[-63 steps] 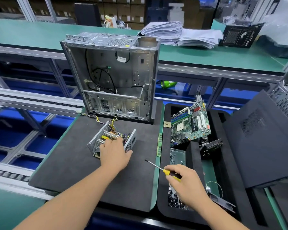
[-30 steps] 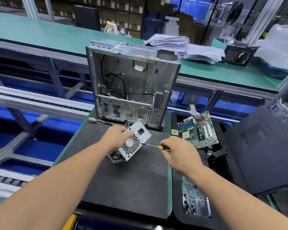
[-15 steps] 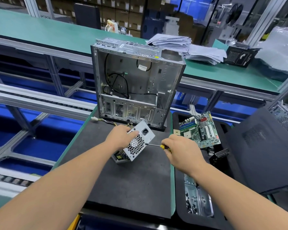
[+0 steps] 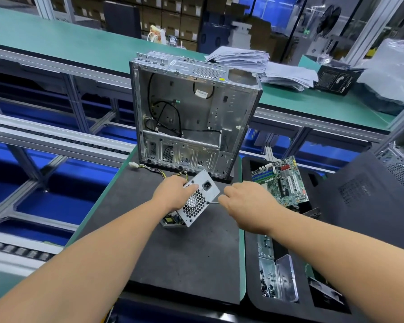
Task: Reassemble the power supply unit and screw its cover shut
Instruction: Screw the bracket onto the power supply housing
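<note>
The silver power supply unit (image 4: 196,201) stands tilted on the black foam mat (image 4: 184,257), its honeycomb fan grille and power socket facing me. My left hand (image 4: 173,194) grips its upper left edge and holds it tilted. My right hand (image 4: 245,203) is curled round a screwdriver (image 4: 212,202); only the metal shaft shows, with its tip at a screw hole on the unit's right edge. The handle is hidden inside my fist. Yellow and black wires (image 4: 159,171) trail from the unit's back.
An open, empty PC case (image 4: 191,113) stands upright just behind the unit. A motherboard (image 4: 280,180) leans in the black tray on the right, next to a dark side panel (image 4: 369,194). A compartment of loose screws (image 4: 266,271) lies at the near right.
The unit was lying open side up; my left hand turned it onto its edge. My right hand brought the screwdriver from the mat's right side to the unit's right edge.
</note>
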